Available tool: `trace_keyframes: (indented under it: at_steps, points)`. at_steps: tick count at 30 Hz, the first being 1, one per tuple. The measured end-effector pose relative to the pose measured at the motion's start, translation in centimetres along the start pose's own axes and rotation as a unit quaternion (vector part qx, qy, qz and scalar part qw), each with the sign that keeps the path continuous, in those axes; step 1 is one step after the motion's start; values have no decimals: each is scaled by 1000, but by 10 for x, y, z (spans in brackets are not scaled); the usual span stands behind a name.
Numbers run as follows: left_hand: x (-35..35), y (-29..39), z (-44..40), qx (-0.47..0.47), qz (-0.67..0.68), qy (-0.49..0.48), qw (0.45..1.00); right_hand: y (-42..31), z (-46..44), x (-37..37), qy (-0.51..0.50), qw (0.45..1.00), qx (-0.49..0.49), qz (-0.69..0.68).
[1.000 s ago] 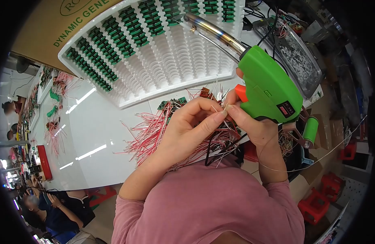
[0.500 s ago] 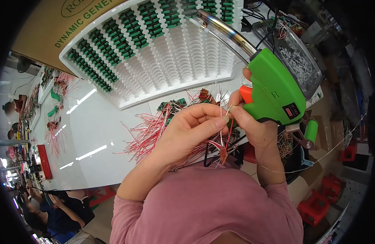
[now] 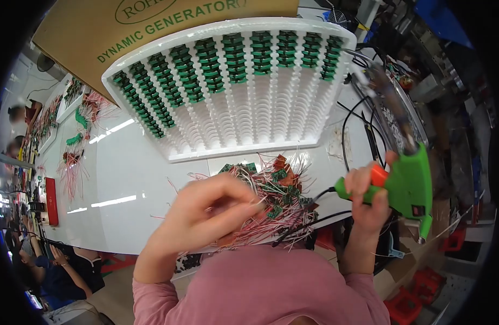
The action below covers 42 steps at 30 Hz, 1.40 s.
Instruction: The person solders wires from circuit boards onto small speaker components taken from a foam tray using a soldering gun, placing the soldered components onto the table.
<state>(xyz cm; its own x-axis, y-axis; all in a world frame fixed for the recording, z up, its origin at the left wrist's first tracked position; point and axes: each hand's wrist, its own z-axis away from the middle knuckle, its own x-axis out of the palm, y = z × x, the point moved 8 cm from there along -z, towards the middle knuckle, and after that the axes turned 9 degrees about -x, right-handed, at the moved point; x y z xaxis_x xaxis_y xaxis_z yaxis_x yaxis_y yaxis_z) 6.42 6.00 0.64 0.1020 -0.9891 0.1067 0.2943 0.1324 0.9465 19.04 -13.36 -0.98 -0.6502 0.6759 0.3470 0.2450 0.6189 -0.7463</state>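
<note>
My right hand (image 3: 370,201) is wrapped round the handle of a green soldering gun (image 3: 413,184) with an orange trigger; its metal barrel points up and is blurred. My left hand (image 3: 211,211) is pinched over the table's front edge, with thin wire ends showing at its fingertips; an orange-brown piece shows partly below the palm. Beyond and beside this hand lies a tangled pile of red and white wires (image 3: 292,222) with small green circuit boards (image 3: 276,210) and orange-brown pieces among them.
A white foam tray (image 3: 249,147) with rows of green-and-black parts leans before a cardboard box (image 3: 168,27). Black cables and a metal tray (image 3: 417,116) are at the right. A red box (image 3: 51,201) and another person (image 3: 60,273) are at the left, red stools (image 3: 403,306) lower right.
My hands have moved apart. My right hand has gone right and lower and now grips the gun's handle; my left hand has moved left with its pinch. The view has shifted.
</note>
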Motion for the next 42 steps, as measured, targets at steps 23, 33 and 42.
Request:
trace_keyframes:
  at_steps: [23, 33, 42]
  points:
    - [-36, -4, -112, -62, 220, 45, 972, 12, -28, -10, -53, 983, 123, 123]
    - [-30, 30, -104, 130, -60, 87, 986, 27, -19, -18, -41, 978, 139, 151]
    - [-19, 55, -84, 434, -466, 257, 727, 38, -17, -19, -65, 974, 171, 135]
